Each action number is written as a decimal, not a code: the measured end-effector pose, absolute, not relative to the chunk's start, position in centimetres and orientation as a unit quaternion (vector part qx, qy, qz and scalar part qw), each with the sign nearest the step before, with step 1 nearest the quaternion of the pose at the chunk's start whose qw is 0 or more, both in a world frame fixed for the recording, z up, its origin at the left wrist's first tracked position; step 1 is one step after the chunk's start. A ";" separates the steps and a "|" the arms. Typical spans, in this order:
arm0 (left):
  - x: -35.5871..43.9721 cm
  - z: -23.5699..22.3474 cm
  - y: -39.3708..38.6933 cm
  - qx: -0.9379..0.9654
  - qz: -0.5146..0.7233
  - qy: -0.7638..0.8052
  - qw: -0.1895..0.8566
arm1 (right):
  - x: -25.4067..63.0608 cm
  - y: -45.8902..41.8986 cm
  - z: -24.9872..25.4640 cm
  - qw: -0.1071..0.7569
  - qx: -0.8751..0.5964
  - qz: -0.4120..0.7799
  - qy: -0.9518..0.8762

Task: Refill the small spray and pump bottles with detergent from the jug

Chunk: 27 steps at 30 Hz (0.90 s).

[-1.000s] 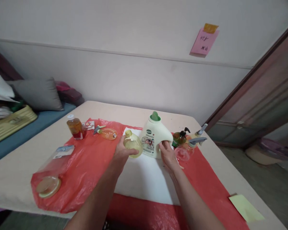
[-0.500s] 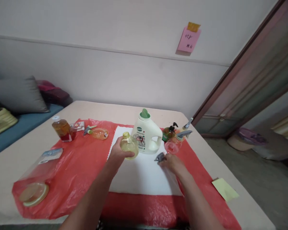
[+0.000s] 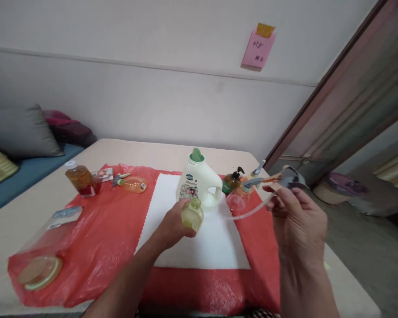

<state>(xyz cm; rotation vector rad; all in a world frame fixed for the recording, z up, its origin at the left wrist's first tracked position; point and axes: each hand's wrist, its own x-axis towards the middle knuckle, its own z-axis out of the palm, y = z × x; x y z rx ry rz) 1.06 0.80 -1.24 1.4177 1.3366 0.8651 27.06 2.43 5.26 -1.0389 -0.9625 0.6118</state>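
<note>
My left hand [image 3: 177, 223] is wrapped round a small clear bottle [image 3: 193, 216] of pale yellow liquid. Its neck has no cap and leans a little to the right. Raised at the right, my right hand [image 3: 296, 216] grips a grey trigger spray head [image 3: 290, 177], from which a long translucent tube curves down to the left. Just behind the small bottle stands a large pale-green detergent jug [image 3: 200, 185] with its mouth uncovered and a green spout inside. Under both lies a white cloth [image 3: 202, 251].
A red plastic sheet [image 3: 102, 251] covers much of the table. On the right stand a green pump bottle [image 3: 231, 182] and a clear spray bottle [image 3: 240, 198]. To the left are an amber bottle [image 3: 81, 179], an orange-tinted spray bottle [image 3: 132, 184] and a clear bag [image 3: 53, 234].
My right hand has lifted the spray head from the cloth up and to the right, its tube now showing. My left hand has brought the small bottle right and slightly lower, tilting it.
</note>
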 end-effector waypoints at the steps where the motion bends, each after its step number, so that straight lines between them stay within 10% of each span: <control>1: 1.3 -1.3 0.7 0.591 0.345 0.549 0.481 | 26.5 2.1 5.5 0.752 -0.437 0.281 -0.406; 17: 2.1 -2.8 0.7 0.679 0.252 0.580 0.373 | 23.5 0.8 4.7 0.762 -0.408 0.230 -0.447; 27: 2.4 -2.0 0.4 0.680 0.317 0.528 0.399 | 20.2 1.0 1.4 0.647 -0.394 0.411 -0.507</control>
